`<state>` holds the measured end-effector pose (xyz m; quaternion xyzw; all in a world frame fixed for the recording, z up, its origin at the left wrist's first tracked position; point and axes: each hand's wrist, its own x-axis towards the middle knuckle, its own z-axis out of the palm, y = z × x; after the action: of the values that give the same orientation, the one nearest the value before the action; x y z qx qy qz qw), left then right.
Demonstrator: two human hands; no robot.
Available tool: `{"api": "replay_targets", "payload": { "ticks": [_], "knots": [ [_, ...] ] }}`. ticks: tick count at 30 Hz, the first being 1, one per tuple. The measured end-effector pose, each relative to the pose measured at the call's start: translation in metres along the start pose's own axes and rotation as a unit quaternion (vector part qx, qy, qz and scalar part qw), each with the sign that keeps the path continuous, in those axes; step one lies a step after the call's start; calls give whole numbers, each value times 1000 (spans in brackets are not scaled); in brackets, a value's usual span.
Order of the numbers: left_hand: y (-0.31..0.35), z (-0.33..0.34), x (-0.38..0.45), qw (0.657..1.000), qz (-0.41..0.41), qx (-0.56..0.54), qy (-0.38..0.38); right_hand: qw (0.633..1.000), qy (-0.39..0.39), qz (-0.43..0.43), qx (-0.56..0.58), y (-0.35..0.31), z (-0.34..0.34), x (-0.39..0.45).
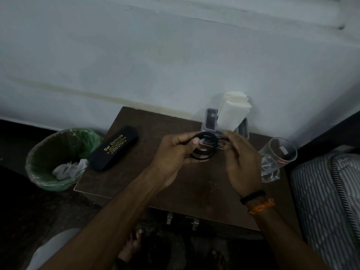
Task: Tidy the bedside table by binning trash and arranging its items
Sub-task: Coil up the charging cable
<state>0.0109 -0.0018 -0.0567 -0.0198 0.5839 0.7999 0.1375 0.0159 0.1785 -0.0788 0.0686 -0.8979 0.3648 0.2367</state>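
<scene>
Over the middle of the dark wooden bedside table (126, 178), both hands hold a black cable (206, 151) wound into a coil. My left hand (175, 154) grips the coil's left side, thumb on top. My right hand (239, 156) pinches the cable's loose end at the coil's right. A black spectacle case (114, 148) with gold lettering lies at the table's left edge. Behind the hands stands a grey holder (211, 118) with white folded napkins (231, 112). A clear drinking glass (276, 158) stands at the right edge.
A bin lined with a green bag (48, 158) sits on the floor left of the table, with crumpled white paper (67, 169) inside. A striped mattress (327, 201) borders the table on the right. The pale wall rises directly behind. My bare foot (132, 246) shows below the table's front.
</scene>
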Motion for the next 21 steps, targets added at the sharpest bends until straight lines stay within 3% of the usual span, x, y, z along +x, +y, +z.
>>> {"api": "replay_targets", "payload": {
  "ticks": [3,6,10,14,21],
  "knots": [
    [2,-1,-1,1000,-9,-4,2,995,-14,-30,-98,0,5,-3],
    [2,0,-2,999,-22,-27,2,996,-15,-1,-88,1,9,-3],
    [1,3,-2,997,-39,-63,-11,996,-51,60,47,-7,8,-1],
    [0,6,-3,999,-28,-43,16,942,-62,215,248,-15,13,-2],
    [-5,12,-4,997,8,21,79,872,-85,290,386,-25,7,2]
  ]
}}
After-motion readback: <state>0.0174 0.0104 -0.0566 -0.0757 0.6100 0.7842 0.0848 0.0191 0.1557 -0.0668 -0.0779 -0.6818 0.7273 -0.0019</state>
